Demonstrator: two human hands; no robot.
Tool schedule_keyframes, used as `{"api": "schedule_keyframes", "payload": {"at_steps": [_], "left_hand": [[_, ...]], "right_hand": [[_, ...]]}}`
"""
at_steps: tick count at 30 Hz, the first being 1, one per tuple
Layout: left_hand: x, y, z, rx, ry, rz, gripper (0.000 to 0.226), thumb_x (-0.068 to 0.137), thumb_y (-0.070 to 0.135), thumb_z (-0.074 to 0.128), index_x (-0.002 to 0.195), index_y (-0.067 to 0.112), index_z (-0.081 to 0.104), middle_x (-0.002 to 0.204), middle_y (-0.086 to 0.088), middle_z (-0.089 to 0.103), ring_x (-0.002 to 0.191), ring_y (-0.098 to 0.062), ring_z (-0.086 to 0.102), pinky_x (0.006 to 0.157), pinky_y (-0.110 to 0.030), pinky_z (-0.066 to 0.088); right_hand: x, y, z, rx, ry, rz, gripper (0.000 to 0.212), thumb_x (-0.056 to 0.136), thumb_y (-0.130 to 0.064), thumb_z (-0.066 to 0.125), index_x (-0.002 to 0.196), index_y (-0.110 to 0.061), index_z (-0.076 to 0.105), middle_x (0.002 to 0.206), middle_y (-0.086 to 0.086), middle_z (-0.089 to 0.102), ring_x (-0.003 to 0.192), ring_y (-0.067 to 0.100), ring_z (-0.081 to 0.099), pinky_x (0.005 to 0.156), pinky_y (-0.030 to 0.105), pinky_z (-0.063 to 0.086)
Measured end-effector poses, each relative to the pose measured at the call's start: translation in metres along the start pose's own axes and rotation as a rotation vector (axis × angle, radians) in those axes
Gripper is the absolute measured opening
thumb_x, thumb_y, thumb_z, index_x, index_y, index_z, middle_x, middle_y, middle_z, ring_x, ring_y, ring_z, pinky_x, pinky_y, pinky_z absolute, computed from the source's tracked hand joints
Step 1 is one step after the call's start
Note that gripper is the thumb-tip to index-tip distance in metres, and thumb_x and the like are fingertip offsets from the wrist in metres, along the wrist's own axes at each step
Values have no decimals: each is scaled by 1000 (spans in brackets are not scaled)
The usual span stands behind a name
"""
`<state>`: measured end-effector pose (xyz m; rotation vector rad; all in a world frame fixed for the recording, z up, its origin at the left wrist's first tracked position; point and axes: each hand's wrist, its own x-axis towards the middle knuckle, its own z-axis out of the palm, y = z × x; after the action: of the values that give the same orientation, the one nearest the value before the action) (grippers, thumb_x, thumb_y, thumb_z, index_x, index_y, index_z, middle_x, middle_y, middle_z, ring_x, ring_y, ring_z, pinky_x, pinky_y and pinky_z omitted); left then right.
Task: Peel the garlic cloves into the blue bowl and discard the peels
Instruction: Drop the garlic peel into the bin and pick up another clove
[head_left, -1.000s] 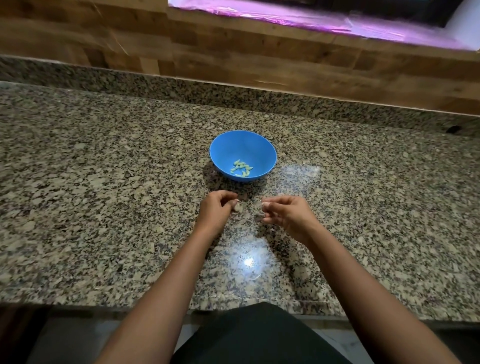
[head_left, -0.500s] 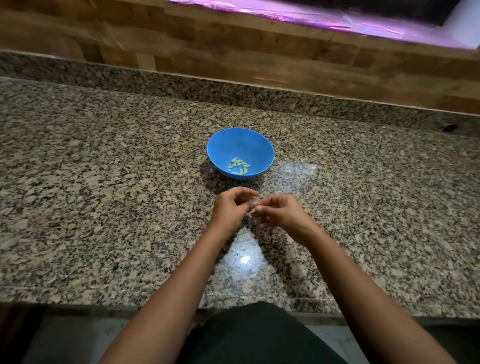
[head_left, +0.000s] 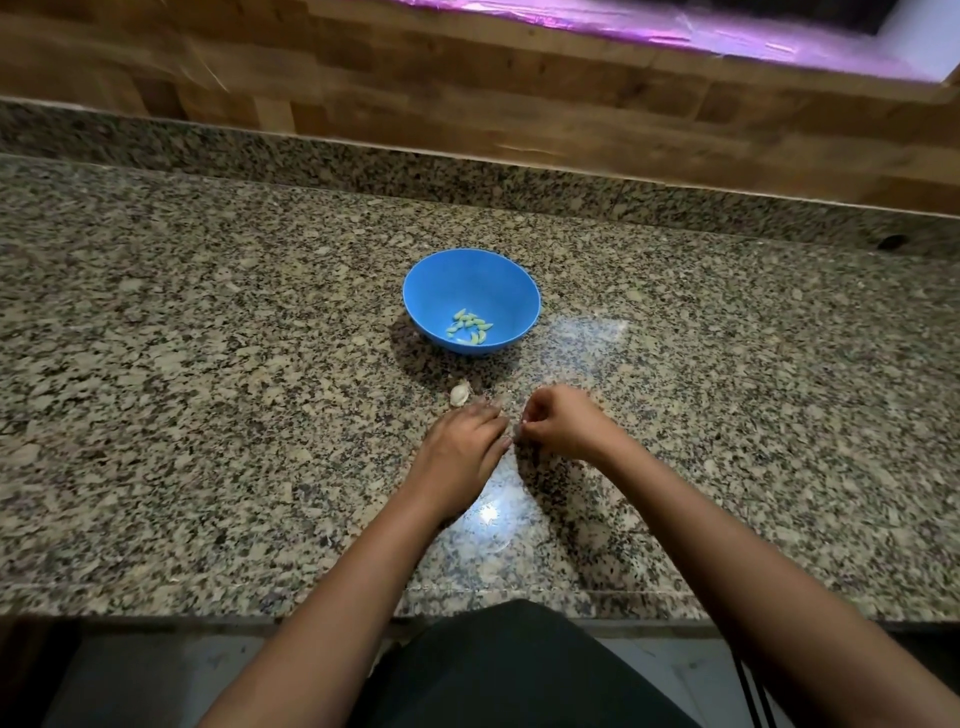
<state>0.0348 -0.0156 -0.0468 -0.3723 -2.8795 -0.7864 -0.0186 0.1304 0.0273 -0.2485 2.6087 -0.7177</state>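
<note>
Granite counter (head_left: 208, 415) was the work surface, hard and polished with a glare patch just behind the hands; a small clove would likely skate on it if pushed sideways.

Blue bowl (head_left: 511, 291) sat ahead of both hands, apart from them, upright. Looked like light plastic, so I'd drop cloves in rather than press on the rim. A small heap of peeled cloves (head_left: 470, 328) lay in its bottom.

Left hand (head_left: 460, 447) lay low over the counter, knuckles up, fingers curved down. What's under the fingertips was hidden, so I couldn't tell whether it held anything.

Right hand (head_left: 563, 423) was just beside the left, fingers curled in, thumb and forefinger pressed together at the tip nearest the left hand. Something tiny seemed pinched there, clove or peel scrap; too small to call.

Garlic piece (head_left: 460, 395), pale and papery, lay on the counter just ahead of the left fingertips, between that hand and the bowl, not touching either as far as I could see.

Handling judgement: clove is very light, firm inside, skin thin, dry and brittle. Best hold is a fingertip pinch across the fat middle, then nail under the skin at the root end. Peels weigh nothing, will cling or drift.
</note>
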Motion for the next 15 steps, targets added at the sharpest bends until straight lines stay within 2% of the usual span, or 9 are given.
{"api": "schedule_keyframes", "payload": {"at_steps": [5, 8, 10, 13, 15], "left_hand": [[0, 0, 2, -2, 24, 10, 39, 99, 31, 42, 134, 14, 51, 142, -2, 47, 137, -16, 33, 112, -29, 18], [1, -1, 3, -17, 34, 6, 38, 99, 29, 43, 132, 13, 53, 140, -3, 50, 136, -18, 35, 112, -31, 20], [1, -1, 4, -23, 32, -4, 37, 99, 29, 43, 132, 15, 53, 140, -1, 50, 136, -16, 35, 111, -30, 19], [3, -1, 5, -49, 38, -25, 35, 99, 29, 42, 130, 16, 55, 136, 0, 53, 133, -15, 38, 109, -29, 22], [6, 5, 0, -187, 49, -82, 32, 99, 26, 44, 125, 14, 58, 126, -2, 58, 122, -17, 46, 101, -27, 30]], "right_hand": [[4, -3, -1, -11, -25, 29, 13, 84, -13, 67, 91, -3, 64, 90, 9, 66, 85, 23, 65, 77, 37, 57], [0, 6, 9, 33, 41, 13, 3, 85, -3, 62, 87, -5, 63, 88, 7, 65, 88, 22, 64, 79, 36, 56], [-4, 13, 16, 95, 107, -5, 11, 84, 5, 58, 82, -5, 63, 85, 9, 65, 86, 22, 65, 78, 39, 57], [-12, 18, 20, 227, 173, -6, 6, 86, 0, 62, 83, -6, 64, 83, 3, 65, 78, 9, 63, 70, 20, 54], [-17, 20, 22, 441, 173, 31, 3, 85, -4, 65, 84, -7, 64, 82, 6, 67, 77, 13, 65, 71, 23, 54]]}}
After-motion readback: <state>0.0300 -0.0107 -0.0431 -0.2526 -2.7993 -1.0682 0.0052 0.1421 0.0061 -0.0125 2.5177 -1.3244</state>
